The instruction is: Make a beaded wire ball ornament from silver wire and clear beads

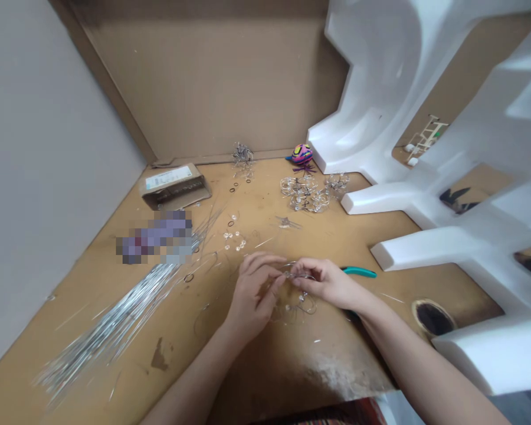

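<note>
Silver beaded wire (298, 289) is being pinched between the fingertips of the left hand (252, 292) and the right hand (325, 283), with the fingers of both hands closing narrowly on it and looser loops hanging just below them, near the tabletop. Just right of the right hand, pliers with teal handles (358, 271) are lying on the tan board (349, 242). Left of the hands, a long bundle of silver wires (110, 321) is fanning toward the near left, beside a blurred object (154, 236) that cannot be made out. Farther away, clear beads (233, 239) and small dark rings (231, 223) are lying scattered, a cardboard box (176, 186) is sitting toward the far left corner, and tangled wire clusters (305, 195) are lying near a bright patterned egg-shaped toy (301, 154). White moulded foam (380, 118) is rising along the right.
</note>
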Tool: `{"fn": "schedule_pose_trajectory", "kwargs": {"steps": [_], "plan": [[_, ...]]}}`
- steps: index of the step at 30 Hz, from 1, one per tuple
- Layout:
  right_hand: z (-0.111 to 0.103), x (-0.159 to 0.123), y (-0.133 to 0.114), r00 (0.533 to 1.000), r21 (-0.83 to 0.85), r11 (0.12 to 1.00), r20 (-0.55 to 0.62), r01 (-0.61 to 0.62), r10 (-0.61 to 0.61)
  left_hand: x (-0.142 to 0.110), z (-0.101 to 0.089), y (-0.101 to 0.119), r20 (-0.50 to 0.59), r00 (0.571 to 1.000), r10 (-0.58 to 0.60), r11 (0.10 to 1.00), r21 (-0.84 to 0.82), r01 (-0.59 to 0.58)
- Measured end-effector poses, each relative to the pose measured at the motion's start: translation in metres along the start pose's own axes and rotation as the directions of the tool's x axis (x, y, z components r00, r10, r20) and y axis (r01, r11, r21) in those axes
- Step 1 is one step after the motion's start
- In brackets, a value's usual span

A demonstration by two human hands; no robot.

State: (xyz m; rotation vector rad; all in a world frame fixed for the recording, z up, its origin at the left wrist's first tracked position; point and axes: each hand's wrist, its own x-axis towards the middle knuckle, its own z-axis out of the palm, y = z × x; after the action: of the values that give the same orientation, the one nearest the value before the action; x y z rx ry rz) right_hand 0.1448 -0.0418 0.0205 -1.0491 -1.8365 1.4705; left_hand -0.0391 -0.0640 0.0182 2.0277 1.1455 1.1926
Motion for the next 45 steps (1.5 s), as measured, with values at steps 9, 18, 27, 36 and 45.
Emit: {"fn": "schedule_pose_trajectory", "kwargs": {"steps": [9, 18, 27, 36, 45], "plan": [[0.001, 0.001, -0.005, 0.999, 0.105, 0.994, 0.022, -0.034, 0.032, 0.001, 0.003, -0.002, 0.079, 0.966, -0.246, 0.909, -0.329, 0.258], [-0.010, -0.022, -0.011, 0.994, -0.109, 0.992, -0.091, -0.065, 0.056, 0.002, 0.000, -0.003, 0.064, 0.977, -0.204, 0.928, -0.305, 0.214], [-0.042, -0.086, 0.023, 0.976, -0.923, 0.337, -0.214, -0.187, -0.045, 0.001, 0.000, 0.001, 0.042, 0.994, -0.106, 0.958, -0.264, 0.113], [-0.032, -0.057, 0.012, 0.980, -0.979, 0.066, -0.186, -0.191, 0.070, 0.002, -0.006, 0.000, 0.202, 0.960, -0.193, 0.865, -0.427, 0.264], [-0.087, -0.069, -0.018, 0.980, -0.629, 0.753, -0.153, -0.195, 0.126, 0.002, -0.007, 0.000, 0.200, 0.971, -0.133, 0.932, -0.307, 0.191]]}}
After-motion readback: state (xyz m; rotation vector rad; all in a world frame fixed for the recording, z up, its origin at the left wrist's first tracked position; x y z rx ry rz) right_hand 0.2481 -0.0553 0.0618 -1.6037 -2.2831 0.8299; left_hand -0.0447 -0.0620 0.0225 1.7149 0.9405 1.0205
